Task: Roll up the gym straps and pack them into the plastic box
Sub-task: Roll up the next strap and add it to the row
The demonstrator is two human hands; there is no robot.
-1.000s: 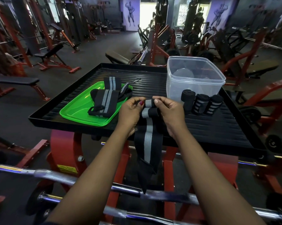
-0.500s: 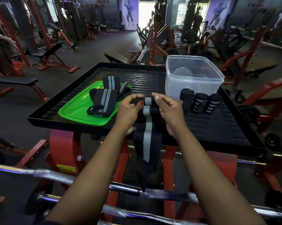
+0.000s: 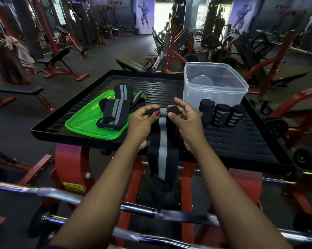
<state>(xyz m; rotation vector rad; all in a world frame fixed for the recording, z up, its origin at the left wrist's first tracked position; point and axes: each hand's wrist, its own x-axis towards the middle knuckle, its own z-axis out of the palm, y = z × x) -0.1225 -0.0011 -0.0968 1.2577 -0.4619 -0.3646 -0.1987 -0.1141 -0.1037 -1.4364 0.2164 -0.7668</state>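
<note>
While left hand (image 3: 142,123) and right hand (image 3: 186,121) each pinch the strap (image 3: 162,139) by its rolled top end above the black tray (image 3: 241,141), its tail hangs off the near edge. Plastic box (image 3: 214,90) sits far right, with three rolled straps (image 3: 221,114) just on its near side.

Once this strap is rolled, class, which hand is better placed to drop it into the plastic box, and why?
Probably the right hand: the plastic box stands just beyond it; the left hand sits nearer the green tray.

No legible text — yellow sticker (image 3: 73,186) too blurred
</note>
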